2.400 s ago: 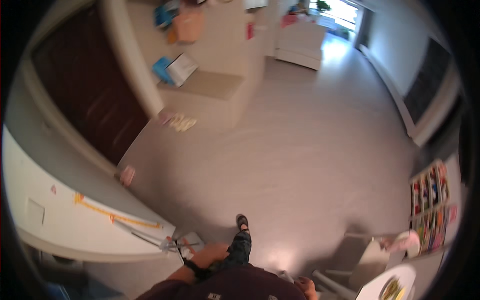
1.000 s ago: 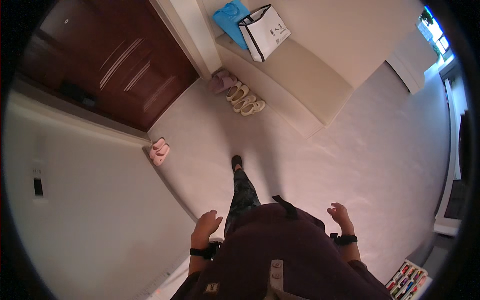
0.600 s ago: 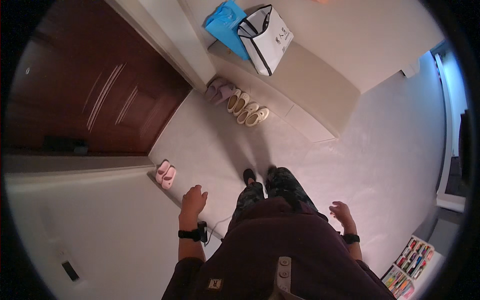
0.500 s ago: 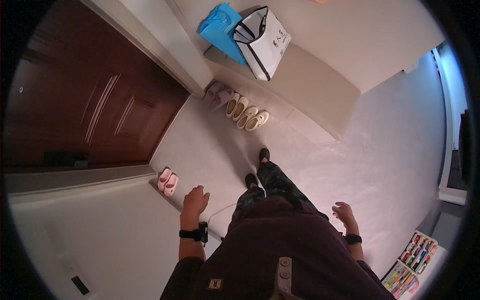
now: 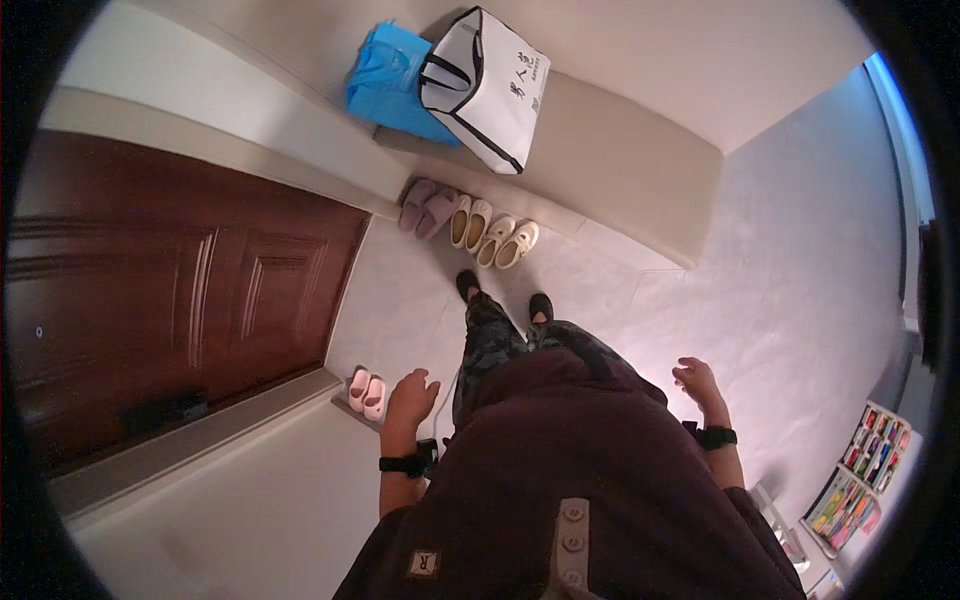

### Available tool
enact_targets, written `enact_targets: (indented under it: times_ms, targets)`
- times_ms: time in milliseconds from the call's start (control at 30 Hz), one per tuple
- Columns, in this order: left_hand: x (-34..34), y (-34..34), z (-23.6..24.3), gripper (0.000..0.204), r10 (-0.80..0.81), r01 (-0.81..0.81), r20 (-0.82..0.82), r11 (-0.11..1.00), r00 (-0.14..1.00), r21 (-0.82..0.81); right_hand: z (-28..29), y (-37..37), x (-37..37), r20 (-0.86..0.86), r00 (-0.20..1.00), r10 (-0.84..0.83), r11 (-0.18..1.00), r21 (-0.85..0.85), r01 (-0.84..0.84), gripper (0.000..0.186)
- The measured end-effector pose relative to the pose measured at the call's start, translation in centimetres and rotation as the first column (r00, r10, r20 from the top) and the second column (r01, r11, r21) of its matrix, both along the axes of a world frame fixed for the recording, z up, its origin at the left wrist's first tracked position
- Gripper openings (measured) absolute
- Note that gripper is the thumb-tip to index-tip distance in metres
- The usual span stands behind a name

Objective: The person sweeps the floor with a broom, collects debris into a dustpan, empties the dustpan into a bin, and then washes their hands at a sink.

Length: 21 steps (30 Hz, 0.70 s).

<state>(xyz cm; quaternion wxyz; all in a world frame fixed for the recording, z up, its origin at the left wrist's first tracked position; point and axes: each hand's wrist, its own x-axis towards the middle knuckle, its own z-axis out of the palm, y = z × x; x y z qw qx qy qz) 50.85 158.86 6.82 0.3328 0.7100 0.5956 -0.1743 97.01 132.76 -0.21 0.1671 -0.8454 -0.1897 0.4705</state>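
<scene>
My left hand [image 5: 410, 397] hangs empty at my side, fingers loosely bent and apart, near small pink clogs [image 5: 373, 398] at the foot of the left wall. My right hand [image 5: 697, 380] is held out over the floor, also empty with fingers apart. In front of my feet, a row of shoes lines the bench base: purple slippers [image 5: 437, 213] and two pairs of cream shoes [image 5: 515, 244]. On the beige bench [image 5: 635, 170] above them stand a white bag with black trim [image 5: 500, 105] and a blue bag [image 5: 385, 80].
A dark red wooden door [image 5: 150, 290] fills the left side. Pale walls frame the bench. At the lower right is a white rack [image 5: 867, 443] with colourful items. The pale floor [image 5: 790, 250] stretches right along the bench toward blue light.
I have walked forward and turned toward the bench and door. The bags and shoes are now nearer, and both my feet stand before the shoe row. My hands stay empty.
</scene>
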Motion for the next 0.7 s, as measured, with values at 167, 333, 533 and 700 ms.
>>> enact_targets:
  times_ms: [167,333,533,700]
  targets:
    - [2.5,2.5,-0.8,0.037,-0.045,0.045,0.028,0.999,0.999,0.003,0.3,-0.7,0.4,0.030,1.000,-0.004,0.999,-0.043,0.005,0.044]
    - [3.6,1.7,-1.4,0.039,-0.054,0.057,0.057,0.997,0.997,-0.060,-0.2,-0.4,0.9,-0.008,1.000,-0.028,0.995,-0.093,0.027,0.042]
    - [2.8,0.8,-1.0,0.039,-0.031,0.029,-0.013,0.990,0.999,-0.137,-1.1,2.2,1.9,0.014,1.000,0.021,0.999,-0.031,-0.021,0.041]
    - [2.0,1.3,-1.8,0.038,0.004,-0.005,-0.023,0.997,1.000,-0.077,-1.9,3.0,2.4,-0.021,1.000,0.019,0.999,-0.032,-0.019,0.038]
